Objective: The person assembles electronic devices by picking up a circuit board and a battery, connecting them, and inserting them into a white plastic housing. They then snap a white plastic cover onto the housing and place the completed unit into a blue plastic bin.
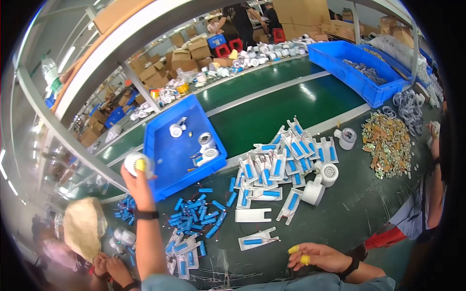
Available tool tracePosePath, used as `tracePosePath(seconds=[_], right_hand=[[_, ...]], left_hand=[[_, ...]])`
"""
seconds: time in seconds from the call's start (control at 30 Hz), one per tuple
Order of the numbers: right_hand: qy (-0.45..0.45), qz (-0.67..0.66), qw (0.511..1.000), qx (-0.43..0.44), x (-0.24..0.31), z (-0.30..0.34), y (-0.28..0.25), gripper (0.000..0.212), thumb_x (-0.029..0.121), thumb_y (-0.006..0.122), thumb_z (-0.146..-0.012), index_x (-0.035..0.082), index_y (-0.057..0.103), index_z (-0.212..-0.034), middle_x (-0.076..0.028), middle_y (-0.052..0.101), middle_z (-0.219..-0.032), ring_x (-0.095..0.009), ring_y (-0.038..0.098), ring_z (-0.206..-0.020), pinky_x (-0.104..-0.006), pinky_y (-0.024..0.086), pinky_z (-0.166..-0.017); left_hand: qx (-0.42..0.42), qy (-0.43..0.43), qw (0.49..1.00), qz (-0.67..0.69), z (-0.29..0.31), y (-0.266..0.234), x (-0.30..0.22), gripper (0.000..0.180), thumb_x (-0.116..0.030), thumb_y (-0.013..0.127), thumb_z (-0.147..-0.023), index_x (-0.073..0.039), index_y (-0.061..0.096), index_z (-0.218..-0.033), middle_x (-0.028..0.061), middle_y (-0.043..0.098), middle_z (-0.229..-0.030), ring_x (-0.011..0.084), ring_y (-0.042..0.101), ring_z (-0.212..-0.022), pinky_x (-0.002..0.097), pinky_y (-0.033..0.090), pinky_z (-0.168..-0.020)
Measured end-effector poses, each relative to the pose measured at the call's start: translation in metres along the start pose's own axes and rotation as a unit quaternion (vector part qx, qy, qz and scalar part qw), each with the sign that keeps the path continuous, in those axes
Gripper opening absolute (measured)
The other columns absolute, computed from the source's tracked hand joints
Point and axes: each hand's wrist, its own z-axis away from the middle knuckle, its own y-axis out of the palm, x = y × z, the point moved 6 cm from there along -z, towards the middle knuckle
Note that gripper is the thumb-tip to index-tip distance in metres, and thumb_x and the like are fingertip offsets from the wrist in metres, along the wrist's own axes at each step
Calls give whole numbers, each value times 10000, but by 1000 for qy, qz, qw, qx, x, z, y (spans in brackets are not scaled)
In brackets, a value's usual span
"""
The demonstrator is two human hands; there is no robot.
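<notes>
My left hand [137, 180], a yellow cover on one finger, is raised by the near left corner of a blue bin [221, 162], gripping a white round fan head [131, 164]. Palm up over the near bench edge, my right hand [323, 257] has loosely bent, parted fingers, two with yellow covers; nothing shows in it. Nearest to it lies a white plastic handle shell [257, 239] with a blue battery in it. Beyond is a heap of similar shells [276, 167], beside white fan heads [314, 191]. Loose blue batteries [196, 213] are piled left of centre.
Small circuit boards [387, 145] lie heaped at right, near grey rings [407, 109]. Another blue bin [335, 56] stands far right. A green conveyor [286, 104] runs behind the bench. Metal frame posts [63, 128] rise at left. Other people's hands [109, 266] work at lower left; another person stands at right.
</notes>
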Motion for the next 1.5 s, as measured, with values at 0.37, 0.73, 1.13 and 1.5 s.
tracePosePath(seconds=[0.37, 0.73, 1.13, 1.5], right_hand=[[-161, 35, 985, -48, 59, -8, 56, 924, 346, 767, -814, 80, 191, -1485, -149, 407, -1414, -319, 494, -1267, -481, 451, -1023], [-109, -29, 993, -28, 47, 3, 15, 844, 209, 865, -664, -45, 422, -1336, -198, 640, -1068, -319, 650, -972, -440, 514, -880], [-14, 37, 998, 43, 55, 3, 24, 992, 304, 933, -605, 6, 403, -1388, -112, 548, -1331, -205, 518, -1222, -385, 398, -1035], [-34, 74, 994, 72, 55, -1, 17, 773, 310, 839, -743, 32, 462, -1358, -154, 514, -1346, -274, 487, -1249, -432, 396, -1042]], left_hand=[[571, 143, 807, -54, 212, 158, -172, 850, -285, 852, -661, -39, 433, -1358, 168, 575, -1206, 342, 616, -1055, 398, 540, -819], [472, 82, 867, -136, 81, 198, -68, 522, -116, 643, -846, -52, 477, -1336, 142, 646, -1107, 260, 652, -953, 364, 522, -825], [329, -176, 648, -665, -70, 115, 191, 707, -270, 628, -807, -193, 365, -1459, 193, 591, -1287, 371, 551, -1207, 488, 428, -1027], [366, -143, 652, -649, -98, 127, 238, 908, -206, 650, -776, -125, 153, -1532, 282, 611, -1193, 408, 582, -1136, 464, 468, -961]])
